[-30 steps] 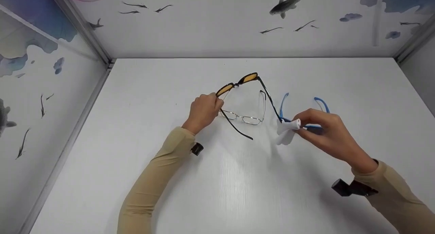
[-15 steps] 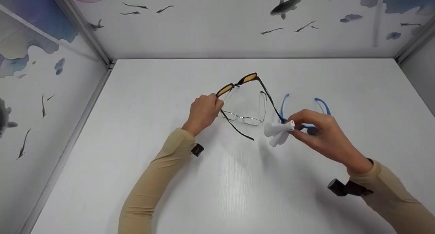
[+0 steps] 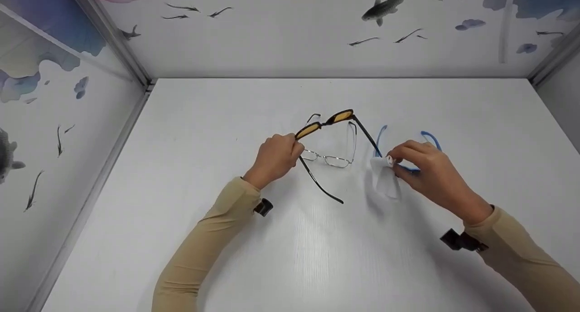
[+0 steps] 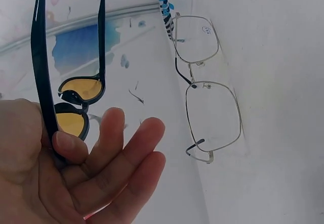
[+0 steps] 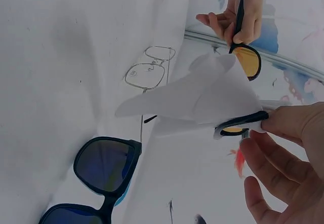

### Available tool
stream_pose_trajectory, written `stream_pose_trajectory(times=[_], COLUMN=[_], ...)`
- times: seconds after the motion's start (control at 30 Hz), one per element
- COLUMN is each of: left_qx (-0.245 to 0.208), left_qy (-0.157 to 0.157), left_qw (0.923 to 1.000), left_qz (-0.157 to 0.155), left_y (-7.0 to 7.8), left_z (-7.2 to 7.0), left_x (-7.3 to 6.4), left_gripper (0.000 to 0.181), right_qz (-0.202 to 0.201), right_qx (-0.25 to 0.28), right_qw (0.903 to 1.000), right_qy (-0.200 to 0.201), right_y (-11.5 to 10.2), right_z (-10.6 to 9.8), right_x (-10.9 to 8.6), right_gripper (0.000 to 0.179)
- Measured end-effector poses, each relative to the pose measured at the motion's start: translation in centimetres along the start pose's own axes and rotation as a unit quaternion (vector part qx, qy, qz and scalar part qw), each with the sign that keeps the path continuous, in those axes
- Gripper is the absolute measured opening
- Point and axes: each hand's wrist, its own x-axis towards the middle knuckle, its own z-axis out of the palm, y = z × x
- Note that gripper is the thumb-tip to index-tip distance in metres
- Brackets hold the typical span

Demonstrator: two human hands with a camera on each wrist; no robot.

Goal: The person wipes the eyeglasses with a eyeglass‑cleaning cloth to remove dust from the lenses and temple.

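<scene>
My left hand [image 3: 277, 157] grips black-framed glasses [image 3: 342, 116] with yellow lenses at one hinge end, holding them above the table with both temples unfolded. A white cloth [image 3: 385, 181] is wrapped over the far end of the other temple. Finger and thumb of my right hand [image 3: 432, 179] pinch the cloth and temple there; in the right wrist view the black temple tip [image 5: 243, 120] shows at the fingers. Thin metal-framed glasses [image 3: 321, 156] lie behind and below the held pair. Beneath my right hand, blue-templed sunglasses [image 3: 409, 168] with dark lenses [image 5: 105, 164] are partly hidden.
The white table [image 3: 217, 117] is bounded by a printed back panel [image 3: 290, 40] and a left side panel [image 3: 59, 99], joined by metal edging. Both resting pairs have their temples unfolded toward the back.
The yellow-lensed glasses have shifted slightly right and nearer, together with my left hand. The cloth swung left along with my right hand, then came back and now hangs lower from the temple.
</scene>
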Motion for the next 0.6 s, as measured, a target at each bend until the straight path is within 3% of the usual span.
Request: stream_pose_trajectory(times=[0.2,0.37,0.6], left_qx=[-0.028,-0.033,-0.006], left_qy=[-0.020,-0.027,-0.042], left_qw=[0.9993,0.9986,0.9977], left_qz=[0.013,0.030,0.054], left_y=[0.3,0.3,0.7], left_z=[0.0,0.1,0.5], left_x=[-0.4,-0.9,-1.4], left_gripper=[0.023,0.023,0.024], right_qz=[-0.015,0.003,0.002], right_qx=[-0.010,-0.002,-0.005], right_qw=[0.9998,0.9999,0.9997], right_qy=[0.006,0.016,0.023], right_y=[0.8,1.5,1.9], right_z=[0.4,0.6,1.3], right_x=[0.4,0.5,0.8], right_gripper=[0.033,0.031,0.033])
